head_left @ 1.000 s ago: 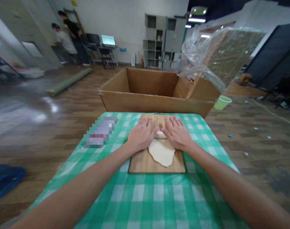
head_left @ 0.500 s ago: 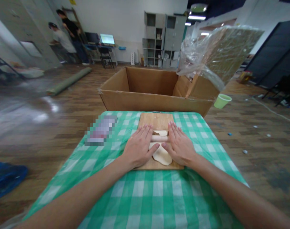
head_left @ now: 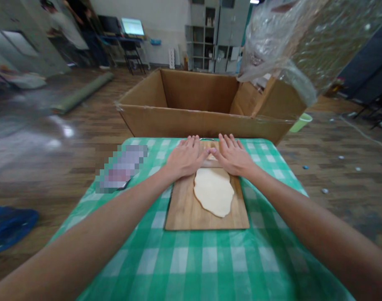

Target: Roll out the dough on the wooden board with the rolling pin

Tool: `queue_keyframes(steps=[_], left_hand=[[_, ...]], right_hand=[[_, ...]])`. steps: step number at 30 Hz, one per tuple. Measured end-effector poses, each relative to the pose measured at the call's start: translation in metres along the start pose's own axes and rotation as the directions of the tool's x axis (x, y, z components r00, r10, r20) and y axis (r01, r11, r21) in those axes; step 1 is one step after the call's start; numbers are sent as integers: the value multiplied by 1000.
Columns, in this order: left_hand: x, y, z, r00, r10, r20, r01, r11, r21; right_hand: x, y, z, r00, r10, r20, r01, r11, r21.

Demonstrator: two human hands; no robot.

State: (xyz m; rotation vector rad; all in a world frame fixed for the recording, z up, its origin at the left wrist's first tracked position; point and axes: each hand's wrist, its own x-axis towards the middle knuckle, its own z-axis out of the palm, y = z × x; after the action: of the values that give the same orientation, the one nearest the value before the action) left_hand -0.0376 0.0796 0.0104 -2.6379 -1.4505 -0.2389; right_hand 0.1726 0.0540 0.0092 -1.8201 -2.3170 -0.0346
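Observation:
A flat oval of pale dough [head_left: 214, 195] lies on a wooden cutting board [head_left: 184, 211] set on a table with a green and white checked cloth [head_left: 191, 263]. My left hand [head_left: 184, 157] and my right hand [head_left: 233, 155] lie flat, fingers stretched out, at the far end of the board. Between them a short stretch of a thin wooden rolling pin [head_left: 211, 163] shows, pressed under both palms at the dough's far edge.
A big open cardboard box [head_left: 206, 104] stands just beyond the table, with a clear plastic bag [head_left: 285, 46] over its right side. A blurred-out flat object [head_left: 120, 169] lies at the table's left. A pale green cup [head_left: 300, 122] sits on the floor. Two people stand far back left.
My hands have pushed the rolling pin away from me to the far end of the board. The dough is now uncovered and looks longer and flatter.

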Motion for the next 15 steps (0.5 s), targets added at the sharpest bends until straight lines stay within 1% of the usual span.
queue_keyframes(steps=[2,4,7,10,15], left_hand=[[-15,7,-4,999,3,-32,-3,1000,-25],[-35,15,-8,999,-19,-51,17,998,-54],[-64,26,-10,996,-15,-85,8,997,-77],[-91,38,-12,992,28,-126,-38,996,-75],[-137,58,-20,986,38,-163,-53,994,-92]], right_hand=[[-12,-4,-1,1000,-10,-22,10,1000,-21],[-27,-9,-2,999,-22,-30,21,999,-30],[-52,-16,-3,998,-41,-40,41,999,-10],[-81,-25,-5,996,-77,-38,78,997,-1],[-135,-41,-9,995,-81,-63,81,997,4]])
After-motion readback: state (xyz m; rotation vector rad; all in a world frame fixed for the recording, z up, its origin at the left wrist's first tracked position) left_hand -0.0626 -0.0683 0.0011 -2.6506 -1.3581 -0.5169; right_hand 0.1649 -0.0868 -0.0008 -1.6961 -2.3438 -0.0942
